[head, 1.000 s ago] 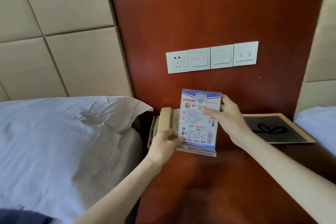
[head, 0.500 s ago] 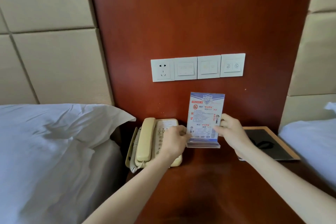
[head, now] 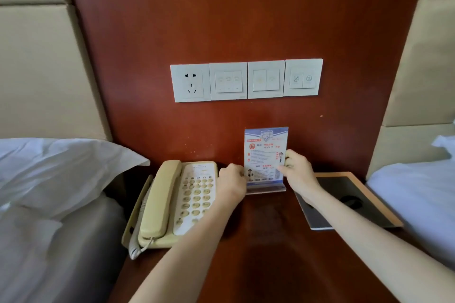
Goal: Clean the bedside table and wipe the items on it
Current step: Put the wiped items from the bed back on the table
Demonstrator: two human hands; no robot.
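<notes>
— What had moved since a second before?

— Both hands had carried the sign holder from in front of the telephone back toward the wall panel, and its clear base now sat on the table, upright, close to the panel.

— Take me across from the left.

— A white pillow lay on the bed at the left edge. Beside it, on the left part of the table, the cream telephone rested with its handset in the cradle and the coiled cord hanging at the front corner. Next came the left hand, just right of the keypad. Its fingers were curled together, pinching the left edge of the printed card low down.

— And the right hand?

— The right hand gripped the opposite edge, fingers pressed together behind the card and the thumb in front on its face. So the sign holder stood between the two hands, below the row of switch plates.

— Anything further right?

— A dark folder with a tan border lay flat on the table, partly under the right forearm, and another white-sheeted bed showed at the far right.
</notes>
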